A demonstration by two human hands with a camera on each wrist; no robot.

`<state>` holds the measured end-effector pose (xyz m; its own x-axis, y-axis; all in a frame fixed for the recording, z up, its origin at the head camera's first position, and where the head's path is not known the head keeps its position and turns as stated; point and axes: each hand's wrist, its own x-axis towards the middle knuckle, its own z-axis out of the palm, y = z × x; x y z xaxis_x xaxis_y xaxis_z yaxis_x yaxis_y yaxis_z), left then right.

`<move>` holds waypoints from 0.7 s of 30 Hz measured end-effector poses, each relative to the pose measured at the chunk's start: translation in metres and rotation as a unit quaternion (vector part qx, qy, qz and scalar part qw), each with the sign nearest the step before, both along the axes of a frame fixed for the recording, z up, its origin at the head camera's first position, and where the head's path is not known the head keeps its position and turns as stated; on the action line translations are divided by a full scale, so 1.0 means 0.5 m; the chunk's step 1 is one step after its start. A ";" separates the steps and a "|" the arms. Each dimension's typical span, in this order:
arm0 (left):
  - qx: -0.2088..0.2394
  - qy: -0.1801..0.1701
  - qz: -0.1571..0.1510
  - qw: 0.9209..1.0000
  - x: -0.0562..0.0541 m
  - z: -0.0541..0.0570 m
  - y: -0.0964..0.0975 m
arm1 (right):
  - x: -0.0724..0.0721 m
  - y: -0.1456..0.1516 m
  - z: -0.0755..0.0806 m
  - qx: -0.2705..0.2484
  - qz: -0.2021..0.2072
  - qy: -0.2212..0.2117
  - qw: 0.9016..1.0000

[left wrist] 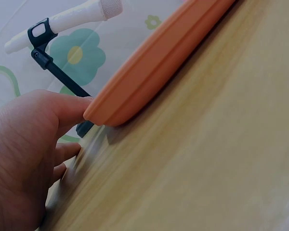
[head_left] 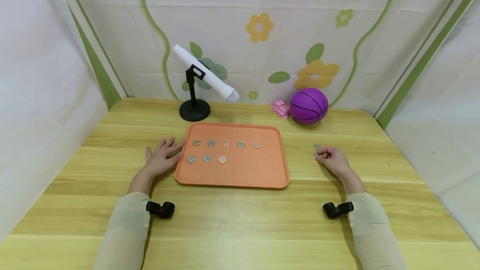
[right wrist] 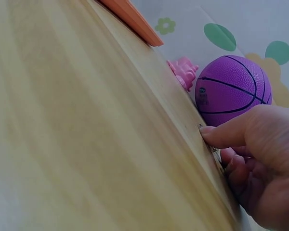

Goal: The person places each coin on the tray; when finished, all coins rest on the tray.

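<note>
An orange tray [head_left: 255, 170] lies on the table with silvery and coppery coins in two rows. The back row has several, among them a silvery coin [head_left: 241, 144]; the front row has three, ending in a coppery coin [head_left: 222, 159]. My left hand [head_left: 161, 159], fingers spread, rests at the tray's left edge, its thumb against the rim in the left wrist view. Right of the tray, my right hand [head_left: 333, 161] is low at the tabletop, thumb and curled fingers pinching a silvery coin [head_left: 316, 155]. Another silvery coin [head_left: 316, 146] lies just beyond those fingertips.
A white microphone [head_left: 204, 72] on a black stand [head_left: 194, 110] rises behind the tray's left part. At the back right sit a pink toy [head_left: 280, 109] and a purple basketball [head_left: 309, 106]. A flower-printed curtain [head_left: 225, 24] closes off the back of the table.
</note>
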<state>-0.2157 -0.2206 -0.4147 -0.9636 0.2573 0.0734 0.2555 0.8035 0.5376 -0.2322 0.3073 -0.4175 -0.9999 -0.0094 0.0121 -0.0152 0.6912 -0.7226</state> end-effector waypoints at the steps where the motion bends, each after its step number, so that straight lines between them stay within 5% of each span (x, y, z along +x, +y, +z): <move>1: 0.000 0.000 0.000 1.000 0.000 0.000 0.000 | 0.001 0.000 0.000 0.002 0.000 -0.002 1.000; 14: -0.003 0.000 0.000 1.000 -0.002 -0.004 -0.001 | 0.014 -0.007 -0.016 -0.022 -0.010 0.085 0.996; 21: 0.004 -0.002 0.000 1.000 -0.002 -0.004 -0.001 | 0.010 -0.004 -0.022 -0.051 -0.017 0.081 0.995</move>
